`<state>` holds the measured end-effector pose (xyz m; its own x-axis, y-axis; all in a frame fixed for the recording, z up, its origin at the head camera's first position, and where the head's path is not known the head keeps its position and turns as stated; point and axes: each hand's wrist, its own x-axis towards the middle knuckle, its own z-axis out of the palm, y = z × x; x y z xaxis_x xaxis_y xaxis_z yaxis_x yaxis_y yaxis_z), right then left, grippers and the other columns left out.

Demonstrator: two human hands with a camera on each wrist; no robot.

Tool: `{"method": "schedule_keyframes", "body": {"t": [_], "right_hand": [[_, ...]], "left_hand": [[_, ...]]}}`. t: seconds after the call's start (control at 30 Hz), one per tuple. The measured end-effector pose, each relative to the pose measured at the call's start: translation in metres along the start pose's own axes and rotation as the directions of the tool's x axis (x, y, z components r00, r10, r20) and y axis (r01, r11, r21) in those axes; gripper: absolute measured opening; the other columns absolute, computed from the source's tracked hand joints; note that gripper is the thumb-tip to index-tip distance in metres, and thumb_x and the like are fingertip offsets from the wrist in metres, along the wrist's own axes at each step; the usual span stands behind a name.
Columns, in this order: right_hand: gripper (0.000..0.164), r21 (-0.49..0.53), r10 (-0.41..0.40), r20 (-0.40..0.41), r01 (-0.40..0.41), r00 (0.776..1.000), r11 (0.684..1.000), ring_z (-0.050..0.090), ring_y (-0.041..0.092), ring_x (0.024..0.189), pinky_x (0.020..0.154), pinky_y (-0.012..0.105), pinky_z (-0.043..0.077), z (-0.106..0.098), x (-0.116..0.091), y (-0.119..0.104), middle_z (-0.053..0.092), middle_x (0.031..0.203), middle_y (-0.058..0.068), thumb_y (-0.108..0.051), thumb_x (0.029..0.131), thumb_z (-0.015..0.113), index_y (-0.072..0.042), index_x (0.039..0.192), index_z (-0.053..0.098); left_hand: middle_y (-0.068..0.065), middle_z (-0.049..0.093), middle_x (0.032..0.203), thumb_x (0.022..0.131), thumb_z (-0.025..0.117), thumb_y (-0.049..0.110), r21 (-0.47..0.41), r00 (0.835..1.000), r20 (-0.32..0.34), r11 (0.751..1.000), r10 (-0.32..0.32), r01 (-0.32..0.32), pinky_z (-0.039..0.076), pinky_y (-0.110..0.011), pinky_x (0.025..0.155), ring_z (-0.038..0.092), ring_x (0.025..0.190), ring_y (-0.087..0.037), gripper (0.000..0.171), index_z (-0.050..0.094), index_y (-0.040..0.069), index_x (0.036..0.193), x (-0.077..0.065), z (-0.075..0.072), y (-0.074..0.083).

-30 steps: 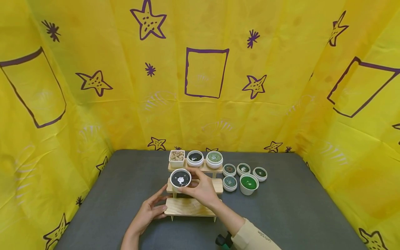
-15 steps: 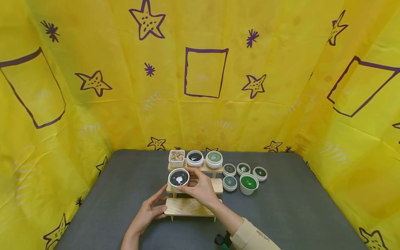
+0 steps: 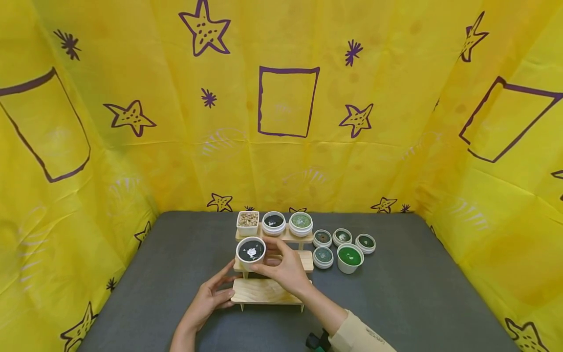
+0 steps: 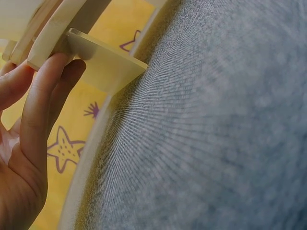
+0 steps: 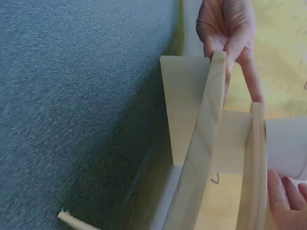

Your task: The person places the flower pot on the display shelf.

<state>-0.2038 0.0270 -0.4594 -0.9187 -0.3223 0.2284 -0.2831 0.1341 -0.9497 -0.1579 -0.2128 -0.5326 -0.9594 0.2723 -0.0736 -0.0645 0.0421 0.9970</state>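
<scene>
A three-step wooden display stand stands on the dark grey table. My left hand pinches the left end of its lowest step, thumb and fingers at the board's edge in the left wrist view. My right hand holds a white cup filled with something dark and glossy, a white patch on its surface. Fingers and thumb are at the cup's right side. In the right wrist view the cup is right at the middle step, at its left end. The bottom step carries nothing.
On the top step stand a square pot of pebble-like bits, a dark-filled jar and a green-speckled jar. Right of the stand are several small round jars and a bright green cup. Yellow cloth surrounds the table.
The cup in my right hand has shifted slightly left along the middle step. My left hand keeps its place on the stand.
</scene>
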Motion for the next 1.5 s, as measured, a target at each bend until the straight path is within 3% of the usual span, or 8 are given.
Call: {"method": "schedule_keyframes", "body": {"t": [0.37,0.63,0.87,1.1,1.33,1.5], "right_hand": [[0.057,0.007,0.003,-0.020,-0.003,1.000,1.000,0.067,0.033,0.111,0.091,0.042,0.059,-0.023,-0.011,0.005,0.068,0.123,0.015,-0.016,0.076,0.085,-0.011,0.128,0.062],[0.053,-0.002,0.025,-0.073,-0.025,0.997,1.000,0.065,0.033,0.114,0.089,0.031,0.059,-0.048,-0.021,0.012,0.066,0.125,0.017,-0.014,0.076,0.085,-0.006,0.123,0.064],[0.047,-0.033,-0.023,-0.147,0.019,0.989,0.999,0.066,0.037,0.111,0.086,0.029,0.060,-0.076,-0.026,0.020,0.066,0.123,0.022,-0.012,0.075,0.085,-0.006,0.118,0.066],[0.044,-0.096,-0.021,-0.253,-0.004,0.967,0.995,0.066,0.034,0.110,0.090,0.042,0.059,-0.107,-0.032,0.029,0.069,0.120,0.015,-0.014,0.076,0.085,-0.009,0.116,0.067],[0.044,-0.172,-0.030,-0.319,-0.027,0.947,0.985,0.067,0.015,0.106,0.090,0.038,0.059,-0.134,-0.040,0.034,0.069,0.119,0.016,-0.015,0.077,0.084,-0.007,0.117,0.067],[0.045,-0.221,0.021,-0.396,-0.117,0.918,0.968,0.068,0.023,0.108,0.093,0.037,0.058,-0.154,-0.044,0.039,0.068,0.122,0.011,-0.018,0.078,0.084,-0.009,0.119,0.066]], "left_hand": [[-0.036,0.038,0.143,0.094,0.064,0.010,0.008,1.000,-0.010,1.000,0.008,-0.008,0.061,-0.027,0.075,0.069,0.101,-0.006,0.076,0.023,0.014,0.158,0.001,0.000,-0.001],[-0.030,0.044,0.140,0.094,0.064,0.010,0.012,1.000,-0.017,1.000,0.008,-0.008,0.061,-0.028,0.075,0.069,0.101,-0.007,0.075,0.025,0.016,0.158,0.001,0.000,-0.002],[-0.028,0.046,0.139,0.093,0.065,0.008,0.003,1.000,-0.017,1.000,0.024,-0.024,0.061,-0.028,0.073,0.069,0.094,-0.007,0.076,0.024,0.016,0.158,0.001,-0.001,0.000],[-0.036,0.040,0.143,0.094,0.064,0.010,0.005,1.000,0.001,1.000,0.027,-0.027,0.061,-0.028,0.073,0.069,0.094,-0.007,0.077,0.022,0.015,0.158,0.002,-0.001,0.000],[-0.031,0.046,0.140,0.093,0.065,0.010,0.011,0.999,0.001,0.999,0.038,-0.038,0.061,-0.029,0.072,0.069,0.091,-0.007,0.077,0.023,0.014,0.158,0.002,-0.002,-0.001],[-0.031,0.046,0.140,0.094,0.064,0.009,0.009,0.999,0.009,0.999,0.049,-0.049,0.061,-0.028,0.073,0.069,0.093,-0.007,0.076,0.023,0.013,0.158,0.002,-0.001,-0.002]]}}
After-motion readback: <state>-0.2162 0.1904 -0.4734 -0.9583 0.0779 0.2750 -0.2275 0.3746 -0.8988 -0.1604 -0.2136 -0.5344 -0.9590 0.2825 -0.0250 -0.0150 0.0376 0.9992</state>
